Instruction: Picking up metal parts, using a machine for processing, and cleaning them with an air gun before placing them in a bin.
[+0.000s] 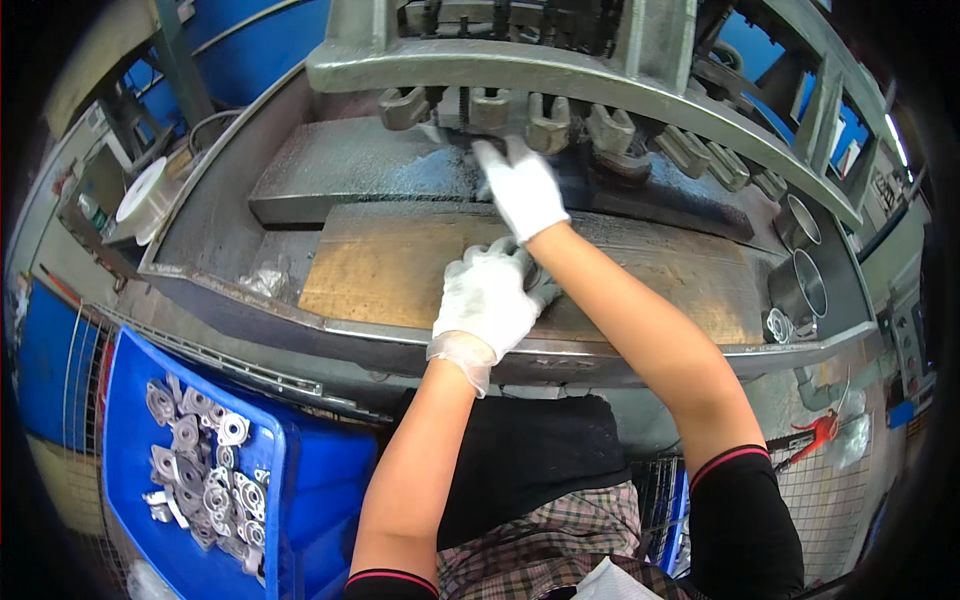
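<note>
My left hand [486, 303], in a white glove with a clear cuff, is over the worn yellowish board [380, 265] at the front of the bench. Its fingers curl round a small grey metal part [532, 272], mostly hidden by the glove. My right hand [524, 190], also white-gloved, reaches ahead and is smeared by motion. Two of its fingers stretch forward, apart, near the dark block under the press. Nothing shows between them. Above and beyond it hangs a row of U-shaped metal clamps [548, 124] on the press frame [480, 72].
A blue bin [125, 440] at the lower left holds several grey metal castings [188, 470]. Two metal cups [798, 284] and a small casting [779, 325] stand at the right end. A raised steel block [330, 165] lies behind the board. A white spool [143, 200] is at far left.
</note>
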`<action>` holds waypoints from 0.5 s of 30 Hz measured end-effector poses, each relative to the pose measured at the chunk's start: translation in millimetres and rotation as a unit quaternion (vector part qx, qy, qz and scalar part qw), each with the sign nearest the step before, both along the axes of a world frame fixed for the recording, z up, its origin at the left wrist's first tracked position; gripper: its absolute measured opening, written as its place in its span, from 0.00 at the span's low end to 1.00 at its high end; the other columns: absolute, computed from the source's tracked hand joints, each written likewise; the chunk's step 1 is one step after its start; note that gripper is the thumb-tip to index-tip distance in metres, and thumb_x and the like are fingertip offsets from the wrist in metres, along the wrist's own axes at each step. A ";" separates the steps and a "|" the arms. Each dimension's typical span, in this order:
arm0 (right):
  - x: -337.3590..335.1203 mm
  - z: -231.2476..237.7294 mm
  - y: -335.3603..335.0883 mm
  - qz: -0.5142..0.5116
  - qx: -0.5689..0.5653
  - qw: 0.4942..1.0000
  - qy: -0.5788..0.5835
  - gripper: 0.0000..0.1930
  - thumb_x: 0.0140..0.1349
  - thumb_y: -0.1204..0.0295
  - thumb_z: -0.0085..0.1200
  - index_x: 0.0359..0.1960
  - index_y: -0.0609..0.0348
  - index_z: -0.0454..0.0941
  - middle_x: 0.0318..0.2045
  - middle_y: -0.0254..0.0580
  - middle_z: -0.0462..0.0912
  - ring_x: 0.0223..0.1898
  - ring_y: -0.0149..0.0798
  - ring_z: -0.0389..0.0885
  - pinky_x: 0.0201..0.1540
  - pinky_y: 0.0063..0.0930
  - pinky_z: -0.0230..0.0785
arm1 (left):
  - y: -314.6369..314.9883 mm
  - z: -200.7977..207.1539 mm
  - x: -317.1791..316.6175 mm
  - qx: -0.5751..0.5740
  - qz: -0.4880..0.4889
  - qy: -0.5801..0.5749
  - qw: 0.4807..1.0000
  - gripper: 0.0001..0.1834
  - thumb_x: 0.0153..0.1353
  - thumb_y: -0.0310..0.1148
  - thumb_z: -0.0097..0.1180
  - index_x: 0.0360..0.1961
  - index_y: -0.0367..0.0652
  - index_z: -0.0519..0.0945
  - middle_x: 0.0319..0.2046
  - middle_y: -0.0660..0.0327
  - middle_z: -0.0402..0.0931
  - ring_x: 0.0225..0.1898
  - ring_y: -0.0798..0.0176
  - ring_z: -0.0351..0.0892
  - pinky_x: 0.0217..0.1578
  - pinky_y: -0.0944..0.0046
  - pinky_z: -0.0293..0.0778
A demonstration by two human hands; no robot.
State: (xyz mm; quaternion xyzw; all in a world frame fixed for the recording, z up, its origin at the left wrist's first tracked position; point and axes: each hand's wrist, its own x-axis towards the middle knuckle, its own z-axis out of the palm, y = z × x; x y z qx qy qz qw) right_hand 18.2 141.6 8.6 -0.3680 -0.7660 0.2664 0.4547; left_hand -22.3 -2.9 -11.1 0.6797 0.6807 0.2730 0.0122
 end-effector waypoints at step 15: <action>229.5 30.6 -34.4 -0.056 -0.097 0.982 0.154 0.18 0.72 0.64 0.54 0.56 0.63 0.77 0.36 0.43 0.87 0.27 0.26 0.79 0.29 0.22 0.70 | 2.5 4.1 7.7 0.026 0.008 0.004 1.000 0.33 0.55 0.47 0.67 0.58 0.39 0.80 0.56 0.45 0.79 0.56 0.41 0.79 0.59 0.48 0.73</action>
